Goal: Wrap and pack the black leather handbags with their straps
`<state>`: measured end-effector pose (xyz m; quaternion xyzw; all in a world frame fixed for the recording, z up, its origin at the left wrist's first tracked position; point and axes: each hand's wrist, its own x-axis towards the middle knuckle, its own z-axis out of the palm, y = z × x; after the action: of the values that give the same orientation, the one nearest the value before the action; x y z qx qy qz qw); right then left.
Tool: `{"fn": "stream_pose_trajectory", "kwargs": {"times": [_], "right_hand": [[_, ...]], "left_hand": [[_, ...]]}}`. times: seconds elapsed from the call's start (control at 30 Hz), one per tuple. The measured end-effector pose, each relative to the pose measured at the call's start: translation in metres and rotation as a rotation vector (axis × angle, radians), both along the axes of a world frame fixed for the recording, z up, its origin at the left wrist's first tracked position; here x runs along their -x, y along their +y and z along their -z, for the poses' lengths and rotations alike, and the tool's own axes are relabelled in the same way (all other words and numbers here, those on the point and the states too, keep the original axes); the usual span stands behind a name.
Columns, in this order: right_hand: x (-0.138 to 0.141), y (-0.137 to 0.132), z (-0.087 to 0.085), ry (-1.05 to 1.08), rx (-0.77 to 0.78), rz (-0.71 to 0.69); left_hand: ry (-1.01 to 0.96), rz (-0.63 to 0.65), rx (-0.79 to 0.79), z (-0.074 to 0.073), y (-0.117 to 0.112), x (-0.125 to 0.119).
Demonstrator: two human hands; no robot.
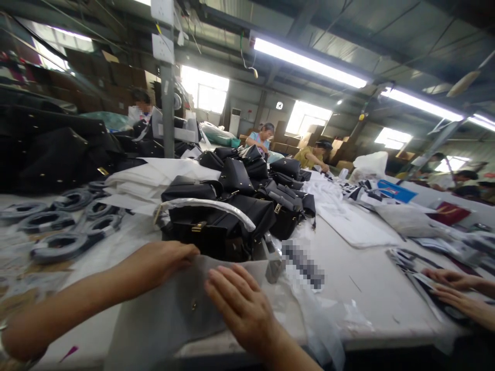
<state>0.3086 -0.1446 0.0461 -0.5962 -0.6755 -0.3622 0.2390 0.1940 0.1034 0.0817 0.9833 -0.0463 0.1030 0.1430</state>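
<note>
My left hand (pixel 162 263) lies on the upper left edge of a whitish dust bag (pixel 170 314) on the table, fingers curled over its edge. My right hand (pixel 240 304) rests flat on the same bag, fingers stretched out and together. A dark shape with a small gold clasp (pixel 193 305) shows through the thin fabric between my hands. Just beyond my hands stands a black handbag (pixel 216 226) with a gold lock and a handle wrapped in clear film.
A heap of black handbags (pixel 266 185) fills the table's middle. Coiled grey straps (pixel 58 226) lie at the left, white sheets (pixel 348 216) and clear plastic bags (pixel 328 319) at the right. Another person's hands (pixel 456 293) work at the right edge. Several people sit far back.
</note>
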Motion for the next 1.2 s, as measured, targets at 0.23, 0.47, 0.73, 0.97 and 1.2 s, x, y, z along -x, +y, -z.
{"fn": "stream_pose_trajectory", "kwargs": {"times": [0.23, 0.47, 0.73, 0.97, 1.2], "right_hand": [[-0.025, 0.025, 0.029, 0.031, 0.252, 0.092], [-0.033, 0.030, 0.021, 0.131, 0.335, 0.084], [-0.036, 0.022, 0.018, 0.161, 0.418, 0.109], [-0.036, 0.028, 0.010, 0.136, 0.445, 0.150], [-0.040, 0.037, -0.006, 0.090, 0.581, 0.168]], "left_hand": [[-0.035, 0.017, -0.218, -0.002, 0.009, -0.014], [-0.241, 0.070, -0.518, 0.015, -0.032, -0.007], [-0.239, -0.004, -0.522, 0.035, -0.022, -0.002], [-0.203, -0.041, -0.435, 0.030, -0.028, 0.005], [-0.176, 0.071, -0.389, 0.036, -0.022, 0.009]]}}
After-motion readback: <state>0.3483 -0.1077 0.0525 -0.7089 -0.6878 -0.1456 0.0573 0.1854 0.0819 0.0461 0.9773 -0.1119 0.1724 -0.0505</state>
